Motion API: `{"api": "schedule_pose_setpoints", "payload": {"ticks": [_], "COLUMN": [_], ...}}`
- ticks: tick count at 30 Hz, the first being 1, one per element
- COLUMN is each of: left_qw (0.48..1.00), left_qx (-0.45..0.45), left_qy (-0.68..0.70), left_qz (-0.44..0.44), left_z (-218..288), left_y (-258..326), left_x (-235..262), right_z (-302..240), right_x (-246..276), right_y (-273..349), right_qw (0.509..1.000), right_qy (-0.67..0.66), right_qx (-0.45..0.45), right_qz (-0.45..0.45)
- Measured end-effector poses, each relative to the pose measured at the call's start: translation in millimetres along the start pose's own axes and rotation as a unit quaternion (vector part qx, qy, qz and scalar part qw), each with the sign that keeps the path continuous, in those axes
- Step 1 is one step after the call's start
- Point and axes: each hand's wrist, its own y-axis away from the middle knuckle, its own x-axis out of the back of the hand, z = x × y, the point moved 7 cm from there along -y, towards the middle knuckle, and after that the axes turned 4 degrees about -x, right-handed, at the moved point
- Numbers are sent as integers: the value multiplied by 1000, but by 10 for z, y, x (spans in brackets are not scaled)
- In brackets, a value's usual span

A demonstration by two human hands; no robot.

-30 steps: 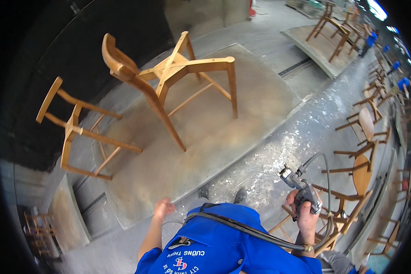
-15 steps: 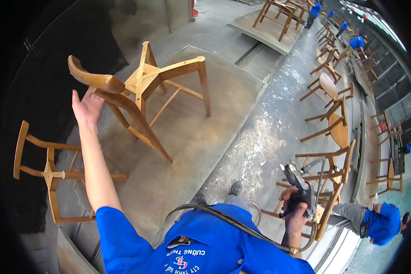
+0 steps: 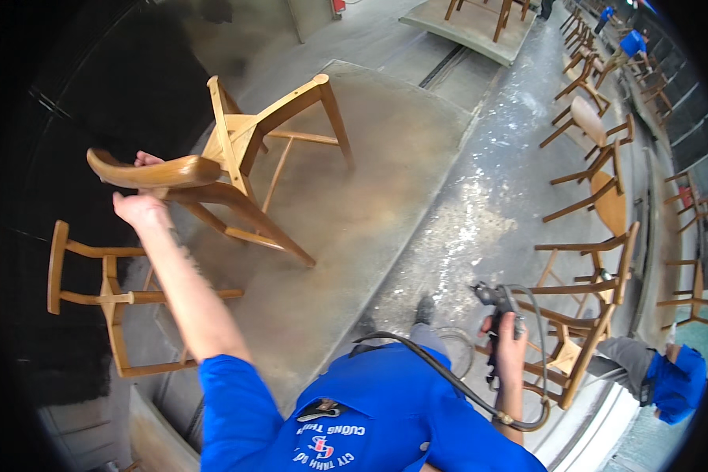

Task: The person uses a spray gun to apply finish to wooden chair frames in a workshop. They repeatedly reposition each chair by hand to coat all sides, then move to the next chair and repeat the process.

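Note:
A light-brown wooden chair frame without a seat (image 3: pixel 248 145) stands tilted on a broad stained platform (image 3: pixel 401 157). Its curved backrest is toward me on the left. My left hand (image 3: pixel 140 206) is closed round that backrest, with the fingers partly hidden behind the wood. On the right, well apart from the chair, my right hand (image 3: pixel 511 342) grips a dark spray gun (image 3: pixel 497 303). A hose (image 3: pixel 440 374) runs from the gun across my blue shirt.
Another seatless chair frame (image 3: pixel 126 297) is beside my left forearm. A row of wooden chairs (image 3: pixel 606 200) lines the right side, where a person in blue (image 3: pixel 672 385) stands. A second platform (image 3: pixel 480 27) carries a chair at the far end.
My left hand, formerly open against the backrest, has closed round it. The chair has turned slightly and its backrest sits lower and further left. The spray gun has swung to point away from me.

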Motion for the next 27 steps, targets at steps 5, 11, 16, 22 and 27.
{"api": "schedule_pose_setpoints", "payload": {"ticks": [5, 11, 16, 22, 27], "left_qw": [984, 958, 865, 839, 834], "left_qx": [-154, 66, -290, -361, -329], "left_qy": [-85, -274, -408, -399, -429], "left_qz": [-28, -61, 26, 83, 111], "left_z": [-741, -880, 542, 1452, 1150], "left_y": [360, 986, 1472, 1718, 1660], "left_x": [-538, -235, 17, 386, 750], "right_z": [-287, -957, -1324, -946, -445], "right_x": [248, 294, 276, 254, 300], "right_y": [-91, -204, -259, -714, -905], "right_qw": [987, 949, 912, 971, 989], "right_qy": [-147, -178, -208, -91, -8], "right_qx": [18, 123, 209, 117, 26], "right_qz": [-69, -229, -284, -190, -143]}}
